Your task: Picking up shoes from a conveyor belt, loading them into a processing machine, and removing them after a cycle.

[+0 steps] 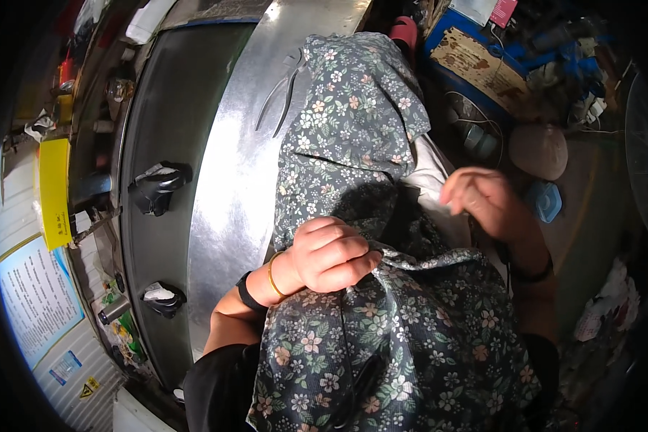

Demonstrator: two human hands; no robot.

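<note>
Dark floral cloth (360, 144), printed with white and peach flowers, spreads over my lap, and more of it covers my front. My left hand (331, 255) is closed in a fist on a bunched fold of this cloth, close to my body. Off to the right, my right hand (486, 200) is raised beside a white cloth (430, 173). Its fingers are curled together, and what they hold, if anything, is too small to make out. Pliers (281, 101) with long dark handles lie beyond my left hand, against the edge of the floral cloth.
A shiny metal bench (227, 165) runs along my left. Past it, a dark conveyor belt (194, 79) carries two black shoe-like pieces (158, 189). At right are a blue-framed worn box (482, 68), a light blue plastic piece (546, 201) and a pale rounded seat-like object (538, 151).
</note>
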